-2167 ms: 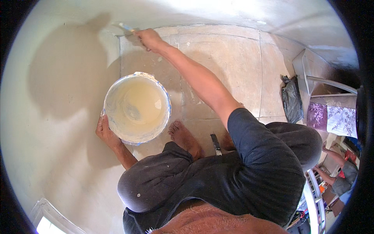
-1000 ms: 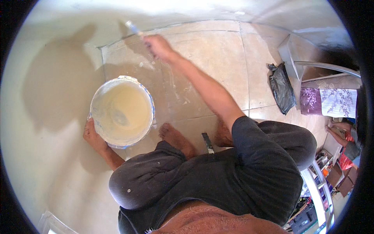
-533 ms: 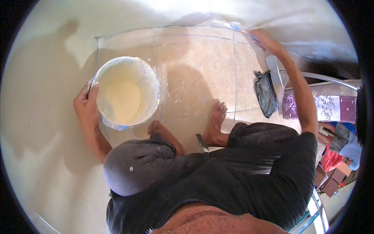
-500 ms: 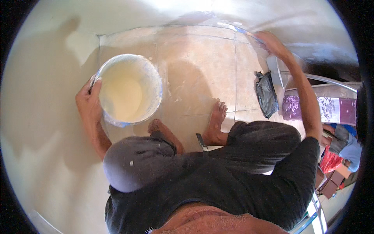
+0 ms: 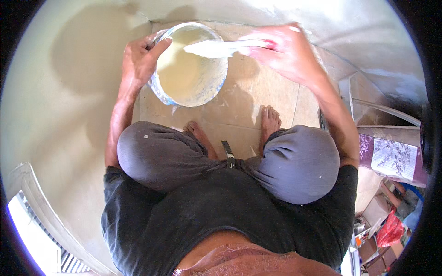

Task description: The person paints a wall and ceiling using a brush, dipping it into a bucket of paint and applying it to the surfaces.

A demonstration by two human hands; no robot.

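The left hand (image 5: pixel 140 62) is pinching a bucket (image 5: pixel 215 79) by its rim, beside the wall (image 5: pixel 90 133); the right hand (image 5: pixel 283 50), blurred, is closing its fingers around a paintbrush (image 5: pixel 207 49) over cream paint (image 5: pixel 177 78) — seemingly loading, calling next for steady bucket support.

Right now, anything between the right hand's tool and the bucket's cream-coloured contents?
Nothing visible: the white tool in the right hand overlaps the mouth of the bucket. The left hand grips it from the left. Height above the contents can't be judged.
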